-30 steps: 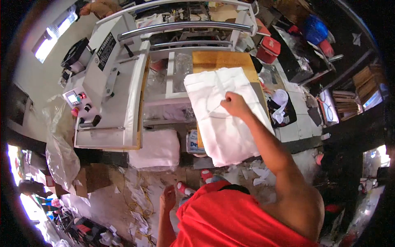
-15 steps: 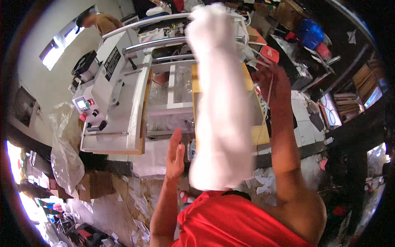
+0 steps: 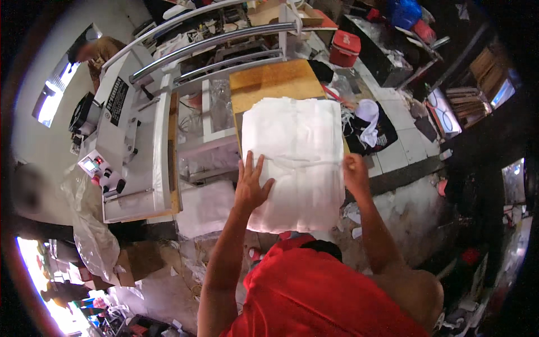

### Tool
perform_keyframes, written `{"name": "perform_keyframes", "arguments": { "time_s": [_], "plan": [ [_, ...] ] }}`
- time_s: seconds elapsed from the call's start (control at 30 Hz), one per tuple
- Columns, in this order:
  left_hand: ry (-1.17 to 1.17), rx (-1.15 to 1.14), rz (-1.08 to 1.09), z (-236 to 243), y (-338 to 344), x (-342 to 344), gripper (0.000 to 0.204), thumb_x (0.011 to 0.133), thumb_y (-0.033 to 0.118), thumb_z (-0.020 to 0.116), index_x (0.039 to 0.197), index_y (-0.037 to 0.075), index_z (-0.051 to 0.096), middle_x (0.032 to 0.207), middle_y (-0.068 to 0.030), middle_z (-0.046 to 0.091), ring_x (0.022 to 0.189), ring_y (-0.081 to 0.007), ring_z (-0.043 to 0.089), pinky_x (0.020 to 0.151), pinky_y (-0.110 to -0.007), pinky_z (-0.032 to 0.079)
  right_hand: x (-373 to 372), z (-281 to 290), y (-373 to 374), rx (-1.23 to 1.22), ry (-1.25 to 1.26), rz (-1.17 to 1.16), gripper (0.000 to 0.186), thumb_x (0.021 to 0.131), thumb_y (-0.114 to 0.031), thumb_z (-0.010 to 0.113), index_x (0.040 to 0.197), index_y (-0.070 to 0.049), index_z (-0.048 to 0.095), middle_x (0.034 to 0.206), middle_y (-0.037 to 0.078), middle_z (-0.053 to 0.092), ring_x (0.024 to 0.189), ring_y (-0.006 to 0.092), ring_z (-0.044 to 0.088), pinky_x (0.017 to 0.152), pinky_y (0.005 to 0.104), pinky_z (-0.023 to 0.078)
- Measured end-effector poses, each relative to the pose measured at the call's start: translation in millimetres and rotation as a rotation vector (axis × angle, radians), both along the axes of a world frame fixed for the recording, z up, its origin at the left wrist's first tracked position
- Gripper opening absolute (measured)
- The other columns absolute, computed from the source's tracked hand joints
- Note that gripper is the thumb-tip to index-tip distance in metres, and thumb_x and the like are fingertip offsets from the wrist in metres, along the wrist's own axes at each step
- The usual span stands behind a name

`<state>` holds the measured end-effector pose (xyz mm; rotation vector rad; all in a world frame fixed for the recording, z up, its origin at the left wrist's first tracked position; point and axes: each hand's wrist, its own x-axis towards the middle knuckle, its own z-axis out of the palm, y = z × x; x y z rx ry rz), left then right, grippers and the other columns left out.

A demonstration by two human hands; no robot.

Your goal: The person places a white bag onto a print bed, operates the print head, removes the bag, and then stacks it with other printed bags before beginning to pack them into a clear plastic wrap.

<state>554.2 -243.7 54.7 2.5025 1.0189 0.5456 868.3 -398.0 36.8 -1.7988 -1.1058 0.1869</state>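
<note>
A white cloth [image 3: 297, 132] lies spread over a yellow board [image 3: 278, 78], with a long crease across its middle and its near end hanging past the board toward me. My left hand [image 3: 251, 188] rests flat on the left part of the cloth, open with fingers spread. At the right edge of the cloth, my right hand [image 3: 355, 175] is closed, its curled fingers gripping the border. Most of the board is hidden under the cloth; only its far part and thin side strips show.
Left of the board stands a white machine [image 3: 132, 151] with a control panel and metal rails [image 3: 213, 48]. A red cooler box [image 3: 345, 48] and a black bag [image 3: 373, 132] with a white cloth item are at the right. Another person [image 3: 101, 53] bends at the far left.
The white cloth has come down from upright in the air onto the board. My left hand has moved onto it; my right hand has come nearer, to its right edge.
</note>
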Motion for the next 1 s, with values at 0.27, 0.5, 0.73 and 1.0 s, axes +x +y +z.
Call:
{"name": "perform_keyframes", "arguments": {
  "time_s": [0.27, 0.5, 0.73, 1.0],
  "plan": [
    [-0.022, 0.086, 0.217, 20, -43, -1, 0.07, 0.082, 0.026, 0.071, 0.142, 0.006, 0.043, 0.152, -0.0199, 0.031, 0.14, -0.0446, 0.028, 0.114, -0.053, 0.027, -93, 64, 88, -0.146, -0.377, 0.476, 0.041, 0.078, -0.016, 0.076, 0.111, -0.003, 0.055, 0.107, 0.018, 0.059, 0.093, 0.035, 0.06, 0.084, 0.0435, 0.05],
    [-0.025, 0.076, 0.081, 17, -54, -8, 0.052, 0.082, 0.029, 0.069, 0.127, 0.006, 0.057, 0.143, -0.015, 0.043, 0.135, -0.042, 0.036, 0.111, -0.051, 0.033, -94, 57, 127, -0.342, -0.164, 0.597, 0.012, 0.082, -0.012, 0.063, 0.084, -0.001, 0.064, 0.076, 0.018, 0.066, 0.075, 0.0328, 0.065, 0.07, 0.0447, 0.052],
    [0.117, 0.092, 0.068, 19, -49, 11, 0.064, 0.082, 0.044, 0.068, 0.135, 0.011, 0.052, 0.148, -0.0135, 0.038, 0.138, -0.0439, 0.029, 0.112, -0.058, 0.027, -68, 72, 133, -0.583, -0.061, 0.787, 0.019, 0.087, -0.02, 0.061, 0.093, -0.003, 0.068, 0.082, 0.015, 0.07, 0.076, 0.025, 0.067, 0.072, 0.0381, 0.052],
    [0.137, 0.111, 0.021, 16, -48, 21, 0.066, 0.083, 0.041, 0.067, 0.139, 0.01, 0.048, 0.151, -0.0142, 0.036, 0.141, -0.0428, 0.026, 0.113, -0.057, 0.026, -36, 188, 137, 0.101, 0.909, 1.097, 0.026, 0.099, -0.028, 0.054, 0.1, -0.003, 0.062, 0.089, 0.003, 0.063, 0.08, 0.0108, 0.056, 0.073, 0.0259, 0.045]
  ]
}}
